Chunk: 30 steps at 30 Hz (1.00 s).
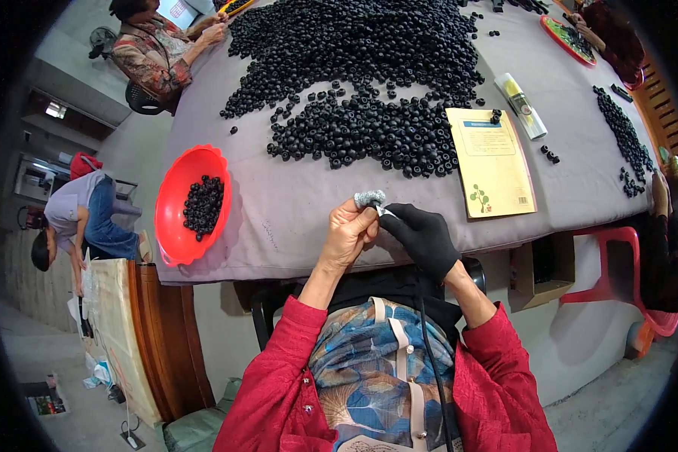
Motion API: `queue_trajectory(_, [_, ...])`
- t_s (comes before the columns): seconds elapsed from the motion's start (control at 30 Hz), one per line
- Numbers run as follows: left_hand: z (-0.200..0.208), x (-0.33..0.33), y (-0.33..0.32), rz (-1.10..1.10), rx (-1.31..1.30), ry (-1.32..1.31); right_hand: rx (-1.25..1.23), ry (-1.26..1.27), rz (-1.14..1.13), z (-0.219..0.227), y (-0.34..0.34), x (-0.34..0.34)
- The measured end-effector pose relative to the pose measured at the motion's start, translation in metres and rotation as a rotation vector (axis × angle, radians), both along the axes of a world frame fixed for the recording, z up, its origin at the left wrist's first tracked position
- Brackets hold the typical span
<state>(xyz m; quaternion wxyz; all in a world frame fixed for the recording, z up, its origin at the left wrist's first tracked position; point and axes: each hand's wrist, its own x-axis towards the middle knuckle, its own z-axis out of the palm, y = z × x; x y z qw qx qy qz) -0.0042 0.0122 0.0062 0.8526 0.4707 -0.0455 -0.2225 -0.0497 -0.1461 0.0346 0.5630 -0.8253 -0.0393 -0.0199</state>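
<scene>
**Two hands closed on one small piece at the table edge**

I count one red bowl (175, 197) at my left, holding a small heap of black rings. One big spread of the same black rings (361, 83) covers the middle of the grey table (294, 218), far too many to count, and a narrower trail of them (624, 135) runs along the right side. One yellow booklet (492, 162) lies flat to my right, with a couple of loose rings on its top edge, and one rolled white-and-yellow packet (523, 105) lies just beyond it. One red-rimmed tray (567, 39) sits at the far right corner by another person's hand.

My left hand (348, 233) is bare, its fingers curled shut, pinching a small grey, fuzzy-looking wad (369, 198) between thumb and fingertips just above the near edge of the table. My right hand (423, 237) wears a black glove; its fingers are drawn together and its fingertips meet the left hand's right under that wad, closed on something small and pale that I cannot make out. The two hands touch each other, over the cloth between the bowl and the booklet.
</scene>
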Motion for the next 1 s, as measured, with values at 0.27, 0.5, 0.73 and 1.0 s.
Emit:
queue_trajectory(0.27, [0.000,0.000,0.000,-0.010,-0.003,-0.007,0.007,-0.035,0.003,-0.002,0.000,0.001])
queue_trajectory(0.5, [0.000,0.001,0.000,-0.027,-0.027,-0.008,-0.010,-0.129,0.009,0.002,0.000,0.001])
queue_trajectory(0.73, [0.002,0.001,0.002,-0.084,-0.059,0.043,-0.040,-0.114,0.008,0.004,-0.001,0.001])
queue_trajectory(1.0, [0.000,0.000,0.009,-0.038,-0.028,0.044,0.101,0.009,-0.068,0.007,0.002,0.000])
